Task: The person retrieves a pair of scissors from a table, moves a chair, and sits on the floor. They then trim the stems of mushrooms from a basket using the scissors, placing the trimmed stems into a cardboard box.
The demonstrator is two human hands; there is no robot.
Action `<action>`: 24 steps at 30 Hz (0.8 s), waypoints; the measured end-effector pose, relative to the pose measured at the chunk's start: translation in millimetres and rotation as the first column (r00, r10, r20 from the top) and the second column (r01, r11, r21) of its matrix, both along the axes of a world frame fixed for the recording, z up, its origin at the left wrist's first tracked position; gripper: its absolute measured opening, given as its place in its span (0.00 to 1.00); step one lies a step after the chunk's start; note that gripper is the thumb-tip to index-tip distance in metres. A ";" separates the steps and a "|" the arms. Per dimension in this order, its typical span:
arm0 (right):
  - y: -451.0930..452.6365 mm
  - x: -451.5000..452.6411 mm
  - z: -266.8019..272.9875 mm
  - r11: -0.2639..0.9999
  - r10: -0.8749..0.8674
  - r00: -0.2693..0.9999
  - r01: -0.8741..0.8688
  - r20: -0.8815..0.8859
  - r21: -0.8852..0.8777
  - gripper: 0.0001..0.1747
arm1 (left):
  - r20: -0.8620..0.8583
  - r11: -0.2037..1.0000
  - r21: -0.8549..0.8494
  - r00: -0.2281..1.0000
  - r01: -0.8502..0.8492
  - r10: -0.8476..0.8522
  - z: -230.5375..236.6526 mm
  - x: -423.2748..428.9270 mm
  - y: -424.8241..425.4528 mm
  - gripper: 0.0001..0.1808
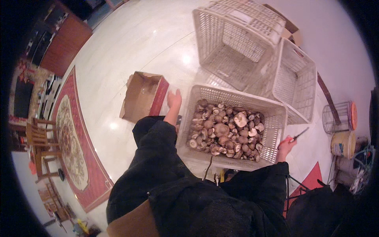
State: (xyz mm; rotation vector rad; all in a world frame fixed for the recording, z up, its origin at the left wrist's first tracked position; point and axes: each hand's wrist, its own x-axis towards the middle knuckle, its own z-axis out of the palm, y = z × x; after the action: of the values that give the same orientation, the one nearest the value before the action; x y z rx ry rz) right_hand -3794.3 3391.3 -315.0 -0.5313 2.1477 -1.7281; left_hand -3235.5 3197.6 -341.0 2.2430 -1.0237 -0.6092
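A plastic crate [274, 115] with perforated walls stands before me, holding a heap of brown mushrooms [222, 129], which look like shiitake. My left hand [174, 99] hangs in the gap between this crate and a cardboard box [139, 97] with its top off; I see nothing in its fingers. At the crate's right end, my right hand [284, 147] grips a slim tool [299, 135] with a red handle and a dark blade pointing outward. Whether it is scissors or a knife I cannot tell.
Beyond the mushroom crate, a large crate [237, 44] lies tipped and another crate [294, 80] stands at its right. A pale bucket [343, 144] and a wire rack [336, 117] line the right wall. A red patterned rug [80, 145] and wooden chair [43, 133] lie left.
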 end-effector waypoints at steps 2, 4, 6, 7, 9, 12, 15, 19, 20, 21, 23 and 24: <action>22.2 -47.6 -18.9 0.963 -0.103 0.973 0.149 -0.205 0.224 0.21 | 0.038 0.964 0.234 0.991 -0.130 0.125 -4.7 -0.6 33.0 0.37; 20.8 -26.8 -4.5 0.959 -0.117 0.986 0.144 -0.122 0.245 0.18 | 0.203 0.925 0.304 0.964 -0.227 0.170 -18.2 32.7 63.4 0.35; 13.6 -9.2 0.5 0.929 -0.035 0.992 0.077 -0.122 0.363 0.18 | 0.356 0.887 0.253 0.890 -0.386 0.286 -50.3 73.8 82.6 0.33; 23.9 -30.4 -18.0 0.919 -0.017 0.986 0.080 -0.164 0.387 0.18 | 0.321 0.898 0.246 0.905 -0.363 0.278 -54.4 76.1 75.4 0.33; 52.5 -70.6 -47.3 0.886 0.033 0.989 0.039 -0.146 0.462 0.19 | 0.243 0.925 0.237 0.940 -0.297 0.240 -56.2 73.1 56.7 0.34; 58.4 -89.9 -51.0 0.811 0.099 0.990 -0.139 0.100 0.568 0.20 | 0.257 0.863 0.333 0.917 -0.381 0.305 -81.2 94.7 51.0 0.36; 82.2 -108.5 -55.8 0.749 0.181 0.962 0.001 -0.206 0.663 0.23 | 0.345 0.818 0.386 0.889 -0.426 0.300 -112.8 83.2 35.2 0.39; 65.3 -55.5 -25.1 0.587 0.353 0.931 -0.144 -0.092 0.796 0.23 | 0.286 0.775 0.559 0.946 -0.294 0.153 -86.4 90.6 32.1 0.39; 74.8 -57.3 -19.1 0.584 0.363 0.923 -0.119 -0.127 0.803 0.23 | 0.193 0.776 0.606 0.979 -0.173 0.068 -82.1 81.6 22.4 0.39; 84.9 -58.4 -15.7 0.585 0.370 0.915 -0.096 -0.160 0.805 0.22 | 0.099 0.769 0.637 0.995 -0.050 -0.017 -80.6 75.4 11.4 0.38; 56.7 -37.0 -6.5 0.522 0.460 0.869 -0.097 -0.184 0.848 0.22 | -0.186 0.897 0.417 0.980 0.148 -0.075 -121.2 92.0 14.3 0.37; 40.7 -25.4 2.6 0.487 0.508 0.839 -0.090 -0.197 0.869 0.22 | -0.415 0.952 0.227 0.905 0.206 -0.097 -153.3 96.8 19.3 0.37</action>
State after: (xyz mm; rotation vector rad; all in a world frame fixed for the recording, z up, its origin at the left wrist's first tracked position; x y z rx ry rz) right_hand -3819.7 3431.9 -312.4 -0.9828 2.6129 -0.2210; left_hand -3138.6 3216.9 -494.3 2.1368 -0.9530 -1.2855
